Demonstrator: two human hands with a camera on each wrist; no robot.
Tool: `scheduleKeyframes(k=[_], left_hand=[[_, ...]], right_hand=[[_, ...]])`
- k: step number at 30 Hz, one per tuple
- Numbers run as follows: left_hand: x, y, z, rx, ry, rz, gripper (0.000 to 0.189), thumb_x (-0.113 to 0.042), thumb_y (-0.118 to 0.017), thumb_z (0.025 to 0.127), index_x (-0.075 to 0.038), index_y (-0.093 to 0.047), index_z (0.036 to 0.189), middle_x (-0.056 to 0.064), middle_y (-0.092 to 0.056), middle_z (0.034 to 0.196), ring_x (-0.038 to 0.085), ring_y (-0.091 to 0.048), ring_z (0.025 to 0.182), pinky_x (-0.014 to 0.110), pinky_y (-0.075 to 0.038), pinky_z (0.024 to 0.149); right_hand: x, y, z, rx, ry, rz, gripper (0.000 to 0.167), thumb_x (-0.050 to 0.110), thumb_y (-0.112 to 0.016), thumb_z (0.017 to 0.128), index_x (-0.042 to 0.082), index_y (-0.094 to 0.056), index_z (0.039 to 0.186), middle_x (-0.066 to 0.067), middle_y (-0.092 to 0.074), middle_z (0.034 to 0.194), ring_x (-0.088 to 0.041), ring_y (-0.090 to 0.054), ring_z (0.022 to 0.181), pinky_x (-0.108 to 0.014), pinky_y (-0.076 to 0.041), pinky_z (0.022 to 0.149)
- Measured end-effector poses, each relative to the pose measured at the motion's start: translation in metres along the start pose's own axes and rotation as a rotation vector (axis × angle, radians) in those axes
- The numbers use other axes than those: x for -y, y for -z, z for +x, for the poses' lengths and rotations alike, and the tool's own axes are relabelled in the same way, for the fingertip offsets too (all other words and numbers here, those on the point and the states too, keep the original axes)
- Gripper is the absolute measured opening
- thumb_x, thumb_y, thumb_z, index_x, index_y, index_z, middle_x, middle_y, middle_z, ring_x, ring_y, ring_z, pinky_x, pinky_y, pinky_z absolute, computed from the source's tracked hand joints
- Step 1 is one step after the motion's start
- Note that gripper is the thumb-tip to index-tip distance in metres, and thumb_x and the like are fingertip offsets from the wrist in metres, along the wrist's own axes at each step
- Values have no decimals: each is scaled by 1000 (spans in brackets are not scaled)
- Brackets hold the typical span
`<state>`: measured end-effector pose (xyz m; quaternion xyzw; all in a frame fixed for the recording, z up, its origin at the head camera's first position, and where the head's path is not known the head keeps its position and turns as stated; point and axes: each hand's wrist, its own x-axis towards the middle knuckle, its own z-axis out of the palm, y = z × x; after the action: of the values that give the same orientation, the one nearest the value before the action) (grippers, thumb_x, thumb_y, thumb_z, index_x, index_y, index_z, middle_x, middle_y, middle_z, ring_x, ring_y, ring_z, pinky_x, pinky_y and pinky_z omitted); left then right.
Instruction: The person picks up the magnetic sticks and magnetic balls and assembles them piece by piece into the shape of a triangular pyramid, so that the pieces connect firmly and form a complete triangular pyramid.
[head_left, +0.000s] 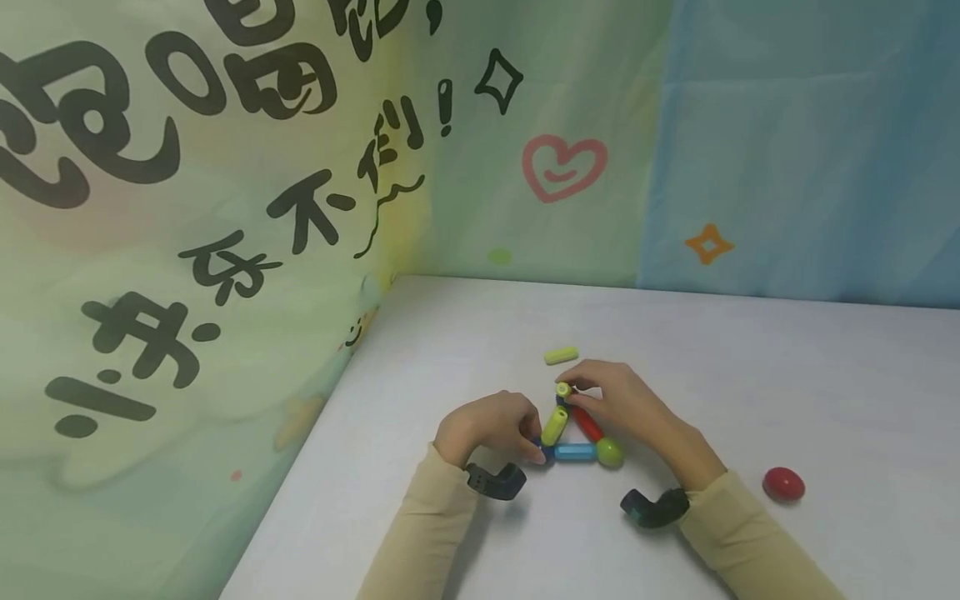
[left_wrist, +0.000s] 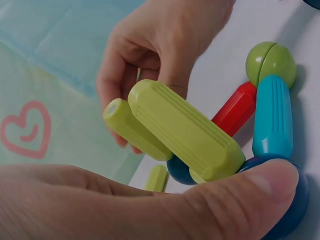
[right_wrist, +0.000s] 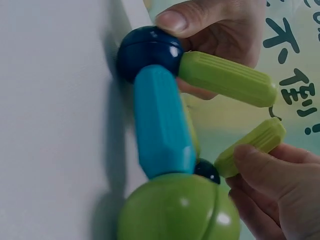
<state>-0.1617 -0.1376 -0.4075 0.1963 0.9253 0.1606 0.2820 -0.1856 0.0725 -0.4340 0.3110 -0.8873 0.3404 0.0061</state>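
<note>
A triangle of magnetic rods and balls sits on the white table [head_left: 465, 333]. My left hand [head_left: 495, 423] grips its left dark blue ball [right_wrist: 150, 52], thumb on top. From that ball a yellow-green rod [left_wrist: 185, 130] slants upward. A light blue rod [head_left: 576, 452] joins the ball to a green ball [head_left: 610, 452], and a red rod [head_left: 587, 423] runs from there to the rear dark blue ball [right_wrist: 207, 170]. My right hand [head_left: 622, 400] pinches another yellow-green rod [right_wrist: 252, 147] standing at the rear ball. Further yellow-green between the blue balls is mostly hidden.
A loose yellow-green rod [head_left: 561, 356] lies behind the triangle. To the right of my right forearm is a red ball [head_left: 783, 484]. Printed cloth hangs along the left and back edges of the table. Each wrist carries a black camera mount [head_left: 655, 508].
</note>
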Motion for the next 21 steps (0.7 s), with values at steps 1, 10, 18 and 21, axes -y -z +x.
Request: scheduleKeyframes(k=[1,10,18,21], left_hand=[[-1,0,0,0,0,-1,19,-35,-80,75,-21,-68,81,-11,-61,75,5,-52,70,22,-43,64],[-1,0,2,10,3,-4,20,-35,-80,75,-21,-68,82,-9,-60,76,6,-52,71,22,-43,64],[-3,1,2,16,6,-9,22,-35,-80,75,-20,-68,84,-8,-61,78,7,-53,73,23,-43,65],[-3,1,1,15,18,-11,21,-34,-80,75,-20,-68,85,-8,-61,78,7,-53,73,23,-43,66]], right_hand=[[-1,-1,0,3,-3,3,25,11,-72,83,14,-68,108,0,-71,104,-19,-68,95,-42,-51,86],[-6,7,-2,68,-28,35,33,14,-70,86,13,-64,118,-1,-68,110,-21,-66,101,-43,-50,89],[-33,25,32,43,-96,-113,35,12,-65,90,6,-61,124,-12,-64,111,-28,-63,102,-45,-50,88],[-45,21,49,108,-50,-220,32,11,-63,90,3,-63,121,-14,-63,112,-30,-62,104,-45,-49,90]])
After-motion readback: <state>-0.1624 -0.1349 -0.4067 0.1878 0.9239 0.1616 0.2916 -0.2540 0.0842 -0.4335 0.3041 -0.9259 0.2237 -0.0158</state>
